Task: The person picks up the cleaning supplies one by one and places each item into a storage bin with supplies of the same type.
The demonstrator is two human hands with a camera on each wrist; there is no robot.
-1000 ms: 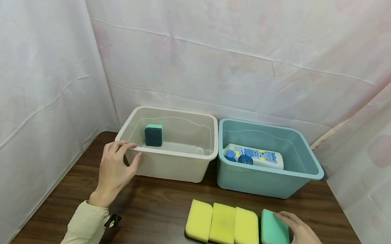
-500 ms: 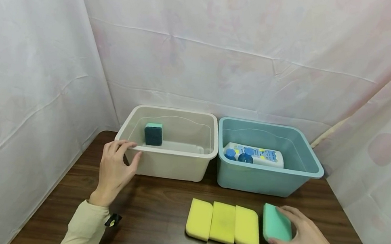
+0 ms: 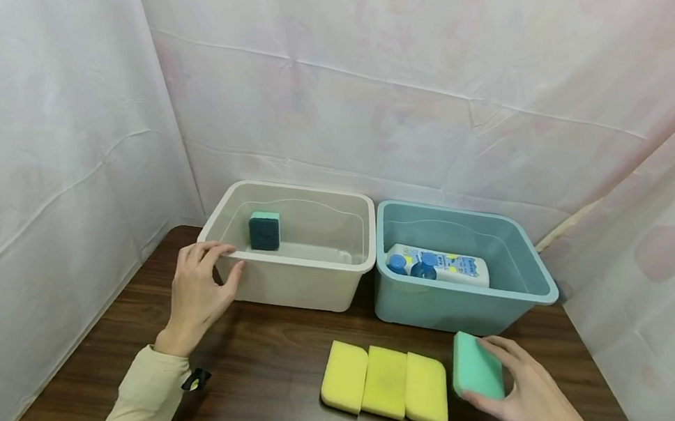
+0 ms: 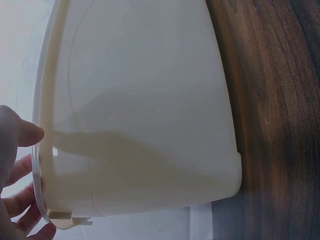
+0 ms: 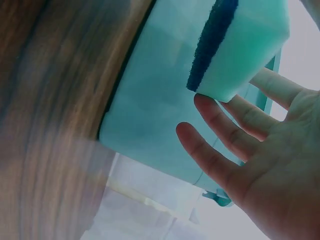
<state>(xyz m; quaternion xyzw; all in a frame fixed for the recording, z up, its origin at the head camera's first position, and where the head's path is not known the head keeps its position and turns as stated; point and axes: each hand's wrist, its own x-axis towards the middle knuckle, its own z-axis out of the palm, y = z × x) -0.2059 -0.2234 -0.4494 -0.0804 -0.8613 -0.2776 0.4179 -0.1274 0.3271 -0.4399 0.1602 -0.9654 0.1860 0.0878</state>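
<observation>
My right hand (image 3: 532,401) grips a green sponge (image 3: 476,366) by its edges, thumb in front and fingers behind. It hangs above the table, in front of the blue bin (image 3: 445,308). Its dark scouring layer shows underneath in the right wrist view, where the hand (image 5: 280,150) has its outer fingers off the sponge (image 5: 250,50). At the grey-beige bin (image 3: 293,286), my left hand (image 3: 197,298) holds the front left corner of the rim, with the thumb outside and fingers over it. Several yellow sponges (image 3: 386,382) lie side by side left of the green one.
Inside the grey-beige bin a dark-faced sponge (image 3: 264,231) stands upright against the left side. The blue bin holds a white bottle (image 3: 463,268) lying down and two blue caps (image 3: 426,263). Both bins stand side by side on the dark wooden table (image 3: 269,356), before a hanging cloth (image 3: 337,112).
My right hand has lifted the green sponge off the table and carried it a little forward, toward the blue bin. The left hand has stayed on the rim.
</observation>
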